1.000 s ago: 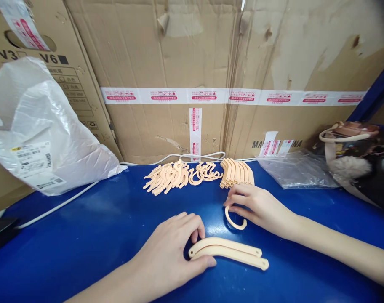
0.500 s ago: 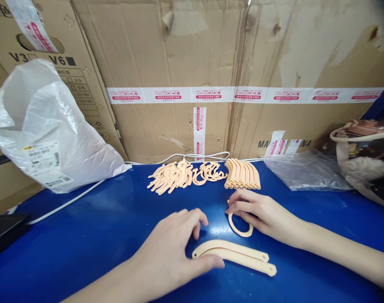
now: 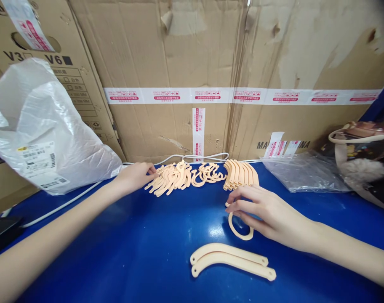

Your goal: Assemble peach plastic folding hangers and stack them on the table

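My left hand [image 3: 135,174] reaches to the left edge of a heap of thin curved beige strips [image 3: 171,179]. Its fingers are curled and touch the strips; what lies between the fingertips is hidden. With thumb and fingers closed, my right hand [image 3: 258,208] pinches the upper end of a beige C-shaped piece [image 3: 241,234], whose round part shows below the fingers. In front of it lie two larger curved beige arms [image 3: 230,261] with holes at their ends, side by side on the blue table [image 3: 141,252].
Between the strips and a neat row of curved arms [image 3: 241,172] lie several C-shaped pieces [image 3: 207,172]. A white plastic bag [image 3: 53,134] stands left, a clear bag [image 3: 308,172] right, beside a handbag [image 3: 365,147]. Cardboard [image 3: 166,63] and a white cable [image 3: 65,206] border the table.
My left hand has moved from beside the two curved arms to the strip heap at the back left. The nearer arm has shifted slightly left. My right hand stays with the C-shaped piece.
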Motion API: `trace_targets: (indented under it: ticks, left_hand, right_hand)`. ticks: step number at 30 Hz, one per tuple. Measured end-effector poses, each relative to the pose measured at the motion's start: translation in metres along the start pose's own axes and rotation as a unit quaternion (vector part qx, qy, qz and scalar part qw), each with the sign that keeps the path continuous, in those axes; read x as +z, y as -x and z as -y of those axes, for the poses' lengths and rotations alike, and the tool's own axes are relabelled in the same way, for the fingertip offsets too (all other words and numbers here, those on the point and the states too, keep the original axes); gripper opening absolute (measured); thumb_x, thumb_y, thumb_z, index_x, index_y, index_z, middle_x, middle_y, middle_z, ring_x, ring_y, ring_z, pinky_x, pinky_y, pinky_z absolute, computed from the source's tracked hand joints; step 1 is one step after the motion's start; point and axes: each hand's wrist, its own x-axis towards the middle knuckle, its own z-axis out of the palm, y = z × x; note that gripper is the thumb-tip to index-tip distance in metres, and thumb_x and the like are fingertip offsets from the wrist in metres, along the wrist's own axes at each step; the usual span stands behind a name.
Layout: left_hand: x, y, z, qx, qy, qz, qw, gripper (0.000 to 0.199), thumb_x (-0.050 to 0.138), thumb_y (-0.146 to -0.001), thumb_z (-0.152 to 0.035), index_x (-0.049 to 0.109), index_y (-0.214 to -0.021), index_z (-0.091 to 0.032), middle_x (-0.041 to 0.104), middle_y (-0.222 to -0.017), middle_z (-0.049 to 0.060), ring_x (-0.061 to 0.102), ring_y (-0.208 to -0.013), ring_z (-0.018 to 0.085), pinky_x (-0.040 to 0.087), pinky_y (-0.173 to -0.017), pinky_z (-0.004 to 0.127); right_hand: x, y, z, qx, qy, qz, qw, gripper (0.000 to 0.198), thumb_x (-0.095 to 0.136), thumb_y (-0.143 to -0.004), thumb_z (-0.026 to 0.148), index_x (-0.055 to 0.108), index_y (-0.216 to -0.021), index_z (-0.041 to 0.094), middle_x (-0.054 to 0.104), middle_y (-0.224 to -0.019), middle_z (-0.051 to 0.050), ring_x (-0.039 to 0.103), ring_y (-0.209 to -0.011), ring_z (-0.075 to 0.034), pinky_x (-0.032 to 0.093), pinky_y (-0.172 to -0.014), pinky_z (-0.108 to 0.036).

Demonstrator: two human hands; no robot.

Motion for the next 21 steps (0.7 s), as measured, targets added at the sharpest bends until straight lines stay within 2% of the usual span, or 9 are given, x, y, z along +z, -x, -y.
trace_targets:
  ticks: [3,6,12,14,17,21]
  left_hand:
    - [0.003,-0.004,0.002,0.002,0.045,0.024,0.999,0.025,0.054,-0.069,-0.044,0.062,-0.078,-0.022,0.070,-0.074,0.002,0.066,-0.074,0.023,0.046,-0.065,0.029]
    - [0.004,-0.007,0.002,-0.007,0.084,0.028,0.996,0.026,0.058,-0.069,-0.043,0.061,-0.080,-0.019,0.067,-0.070,0.001,0.064,-0.068,0.020,0.046,-0.063,0.029]
    - [-0.005,-0.005,-0.004,-0.048,0.162,-0.018,0.985,0.033,0.055,-0.064,-0.045,0.056,-0.083,-0.018,0.066,-0.073,0.004,0.064,-0.068,0.022,0.047,-0.061,0.029]
    - [-0.008,0.005,-0.014,-0.047,0.184,-0.028,0.981,0.035,0.051,-0.068,-0.048,0.057,-0.084,-0.018,0.066,-0.076,0.005,0.062,-0.071,0.021,0.046,-0.062,0.029]
    - [-0.006,0.028,-0.040,-0.023,0.208,-0.011,0.978,0.037,0.051,-0.069,-0.053,0.060,-0.082,-0.020,0.065,-0.075,0.003,0.059,-0.070,0.020,0.043,-0.061,0.027]
    - [0.009,0.065,-0.079,0.022,0.232,0.069,0.970,0.034,0.055,-0.068,-0.054,0.065,-0.072,-0.021,0.064,-0.070,0.000,0.055,-0.068,0.018,0.041,-0.062,0.026]
  right_hand:
    - [-0.001,-0.002,0.003,-0.009,0.011,0.005,1.000,0.022,0.043,-0.095,0.017,0.064,-0.101,0.021,0.060,-0.104,-0.007,0.058,-0.092,-0.019,0.046,-0.078,-0.033]
    - [0.001,-0.003,0.004,-0.018,0.017,0.012,1.000,0.022,0.042,-0.095,0.018,0.064,-0.101,0.021,0.059,-0.104,-0.007,0.057,-0.092,-0.019,0.045,-0.079,-0.033]
    - [-0.001,-0.001,0.003,-0.019,0.024,0.025,0.999,0.024,0.041,-0.097,0.020,0.064,-0.103,0.021,0.059,-0.106,-0.008,0.055,-0.094,-0.020,0.044,-0.081,-0.035]
    - [-0.001,0.001,0.003,-0.014,0.017,0.027,0.999,0.024,0.041,-0.097,0.020,0.064,-0.103,0.021,0.059,-0.106,-0.008,0.056,-0.095,-0.020,0.044,-0.082,-0.036]
    - [0.001,0.006,0.002,-0.006,0.004,0.039,0.999,0.024,0.041,-0.096,0.019,0.063,-0.104,0.022,0.059,-0.107,-0.008,0.057,-0.097,-0.019,0.045,-0.082,-0.035]
    - [0.004,0.012,0.003,0.002,-0.018,0.055,0.998,0.023,0.042,-0.096,0.018,0.062,-0.105,0.023,0.060,-0.106,-0.007,0.058,-0.099,-0.019,0.046,-0.082,-0.034]
